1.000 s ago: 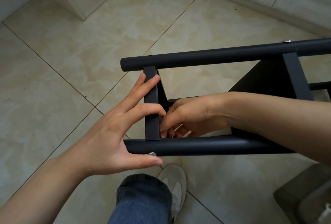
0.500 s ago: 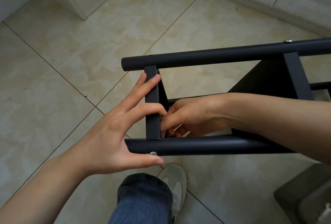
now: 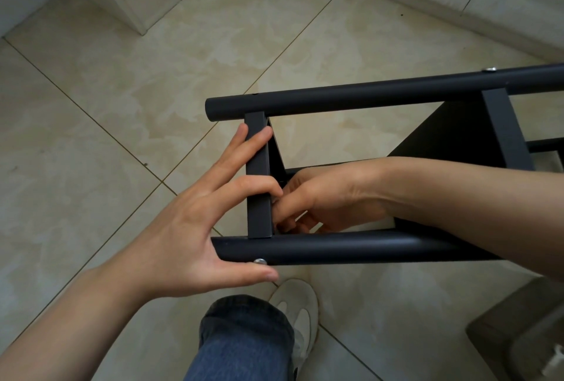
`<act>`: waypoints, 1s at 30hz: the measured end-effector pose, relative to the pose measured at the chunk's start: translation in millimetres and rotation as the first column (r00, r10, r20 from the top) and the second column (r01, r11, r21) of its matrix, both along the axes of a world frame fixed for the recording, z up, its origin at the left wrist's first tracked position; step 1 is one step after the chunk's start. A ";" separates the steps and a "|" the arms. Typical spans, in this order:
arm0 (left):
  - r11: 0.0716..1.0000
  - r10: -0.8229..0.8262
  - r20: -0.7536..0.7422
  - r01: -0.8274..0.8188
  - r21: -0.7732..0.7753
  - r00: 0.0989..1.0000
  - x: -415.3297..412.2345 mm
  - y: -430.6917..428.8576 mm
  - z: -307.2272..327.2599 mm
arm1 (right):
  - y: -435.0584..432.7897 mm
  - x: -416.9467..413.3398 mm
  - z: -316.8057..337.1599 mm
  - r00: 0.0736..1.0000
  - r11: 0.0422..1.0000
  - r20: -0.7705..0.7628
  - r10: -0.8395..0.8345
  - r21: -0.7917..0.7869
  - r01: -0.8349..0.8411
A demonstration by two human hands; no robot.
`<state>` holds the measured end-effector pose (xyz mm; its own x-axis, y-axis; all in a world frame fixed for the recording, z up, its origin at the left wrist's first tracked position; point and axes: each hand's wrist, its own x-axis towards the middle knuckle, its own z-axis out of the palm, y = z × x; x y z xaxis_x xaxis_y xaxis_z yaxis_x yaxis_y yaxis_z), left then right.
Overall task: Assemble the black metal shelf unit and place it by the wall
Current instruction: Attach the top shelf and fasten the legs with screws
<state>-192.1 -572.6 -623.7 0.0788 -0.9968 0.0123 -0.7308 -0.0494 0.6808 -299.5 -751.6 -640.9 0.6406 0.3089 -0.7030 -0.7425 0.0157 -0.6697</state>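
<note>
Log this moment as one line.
black metal shelf frame: on its side | left hand: index hooks flat black crossbar, thumb against near round tube | right hand: fingers curled behind crossbar, item unclear

A single wide-angle camera on the person's head looks forward and steeply down from close above the black shelf frame (image 3: pixel 335 248) at centre and right, taking in the person's own leg (image 3: pixel 244 341) at the near edge, tiled floor (image 3: pixel 91 136) left and the wall base (image 3: pixel 427 5) far.
</note>
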 end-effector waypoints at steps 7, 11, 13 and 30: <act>1.000 0.001 -0.003 -0.001 -0.005 1.000 -0.1 -0.6 -0.3 | -3.6 0.0 3.6 1.000 0.999 -0.022 0.002 0.044 -0.001; 1.000 0.001 -0.006 -0.001 -0.005 1.000 -0.2 -0.2 0.1 | -1.8 -0.4 2.1 1.000 0.999 -0.011 0.025 -0.022 -0.025; 1.000 0.003 -0.008 -0.003 -0.005 1.000 -0.2 -0.1 0.1 | -0.7 -0.7 2.2 1.000 1.000 -0.001 0.018 -0.015 -0.018; 1.000 0.010 0.017 -0.009 -0.019 1.000 -1.4 1.2 0.2 | -3.6 0.0 3.5 1.000 0.999 0.020 -0.009 0.041 0.008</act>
